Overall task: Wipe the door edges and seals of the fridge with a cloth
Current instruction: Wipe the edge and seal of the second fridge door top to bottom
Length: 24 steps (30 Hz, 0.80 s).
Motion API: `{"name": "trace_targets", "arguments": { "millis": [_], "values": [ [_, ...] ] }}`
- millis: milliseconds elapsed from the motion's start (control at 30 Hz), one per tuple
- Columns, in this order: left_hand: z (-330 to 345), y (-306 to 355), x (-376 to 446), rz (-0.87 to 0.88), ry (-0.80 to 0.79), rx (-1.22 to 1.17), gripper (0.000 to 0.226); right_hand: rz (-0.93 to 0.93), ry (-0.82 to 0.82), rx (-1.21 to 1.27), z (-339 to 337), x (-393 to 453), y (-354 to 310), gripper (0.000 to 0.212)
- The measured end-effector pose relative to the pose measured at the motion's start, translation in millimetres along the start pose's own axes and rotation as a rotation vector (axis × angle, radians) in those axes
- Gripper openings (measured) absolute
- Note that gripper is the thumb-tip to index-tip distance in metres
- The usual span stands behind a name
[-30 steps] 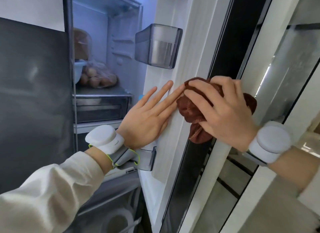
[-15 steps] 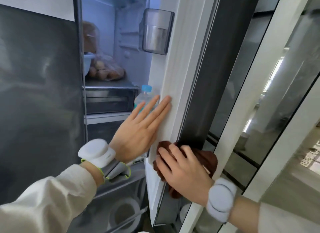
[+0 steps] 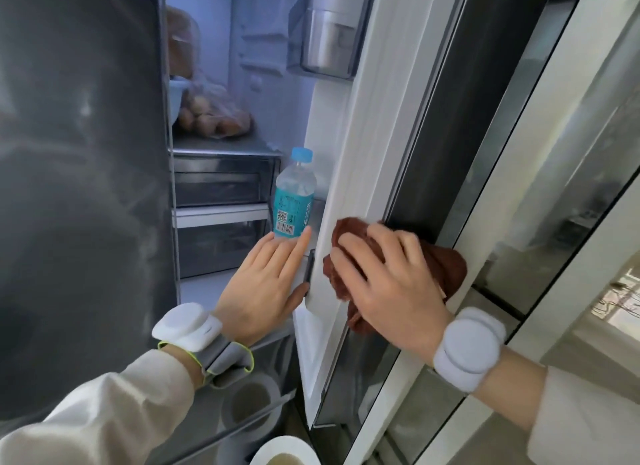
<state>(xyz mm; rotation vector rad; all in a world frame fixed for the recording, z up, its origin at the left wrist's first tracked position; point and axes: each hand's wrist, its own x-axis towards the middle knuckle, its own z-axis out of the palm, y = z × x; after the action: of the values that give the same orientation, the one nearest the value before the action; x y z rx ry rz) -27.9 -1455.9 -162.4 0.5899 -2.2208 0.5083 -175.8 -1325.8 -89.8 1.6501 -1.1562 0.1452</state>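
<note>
The fridge's right door stands open, and its white edge and seal [image 3: 363, 153] run diagonally through the middle of the view. My right hand [image 3: 388, 291] presses a crumpled reddish-brown cloth [image 3: 446, 267] against the lower part of that edge, beside the door's dark front face [image 3: 457, 118]. My left hand [image 3: 266, 284] lies flat with fingers apart on the door's inner side, just left of the cloth, and holds nothing.
A water bottle [image 3: 294, 194] with a blue cap stands in the door shelf just above my left fingers. A clear door bin [image 3: 329, 35] hangs higher up. Bagged food [image 3: 211, 115] lies on a fridge shelf above drawers [image 3: 221, 184]. The closed dark left door [image 3: 79, 187] fills the left.
My right hand slid the cloth down the door edge, then slightly back up. My left hand moved lower on the inner side. The bottle came into view.
</note>
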Motion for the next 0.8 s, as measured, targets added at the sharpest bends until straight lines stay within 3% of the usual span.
{"name": "trace_targets", "arguments": {
  "millis": [100, 300, 400, 600, 800],
  "values": [
    [0.6, -0.1, -1.6, -0.005, -0.010, 0.030, 0.066, -0.042, -0.039, 0.013, 11.3, -19.9, -23.9, 0.040],
    [-5.0, 0.6, -1.8, -0.024, -0.068, 0.046, 0.066, -0.114, -0.101, 0.051, 17.9, -37.9, -45.4, 0.038],
    [-10.4, 4.3, -1.8, -0.052, -0.088, 0.032, 0.068, -0.071, -0.087, 0.074, 3.1, -20.8, -27.5, 0.031],
    [-13.3, 14.0, -0.9, -0.102, -0.066, 0.012, 0.067, 0.110, 0.124, 0.034, -13.9, 18.7, 25.5, 0.025],
    [-12.1, 11.5, 0.1, -0.087, -0.059, 0.007, 0.061, 0.106, 0.025, 0.042, 6.2, -10.8, -11.4, 0.026]
  ]
}}
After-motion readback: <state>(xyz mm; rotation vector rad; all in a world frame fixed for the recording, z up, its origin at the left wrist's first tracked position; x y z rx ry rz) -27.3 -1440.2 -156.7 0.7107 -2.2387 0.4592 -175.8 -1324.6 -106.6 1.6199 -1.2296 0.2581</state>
